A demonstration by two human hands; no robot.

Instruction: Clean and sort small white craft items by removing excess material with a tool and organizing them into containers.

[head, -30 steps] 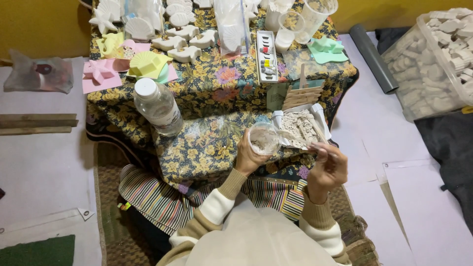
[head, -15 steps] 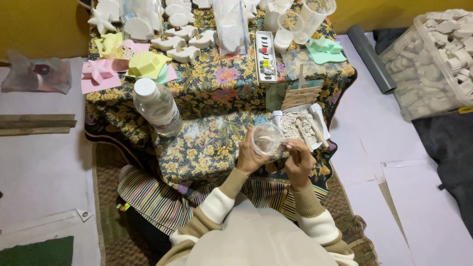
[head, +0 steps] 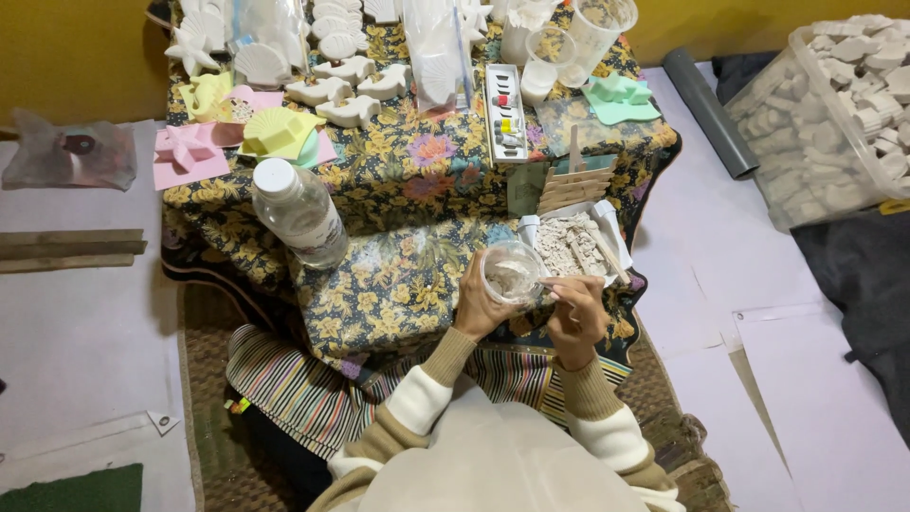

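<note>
Over the floral cloth (head: 398, 275), left hand (head: 479, 303) still gripping cup (head: 512, 272), right hand (head: 573, 308) now closer, seemingly pinching stick (head: 555, 282).

The left hand (head: 479, 305) gripped a clear plastic cup (head: 513, 271) just beside the white tray (head: 607, 220); the right hand (head: 575, 315) held a thin stick (head: 553, 282) at the cup's rim.

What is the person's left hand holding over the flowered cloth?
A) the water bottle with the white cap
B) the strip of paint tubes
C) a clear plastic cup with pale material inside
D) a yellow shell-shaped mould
C: the left hand is wrapped around a small clear cup with whitish material in it, while the right hand brings a thin stick to its rim; the water bottle stands apart, untouched.
</note>
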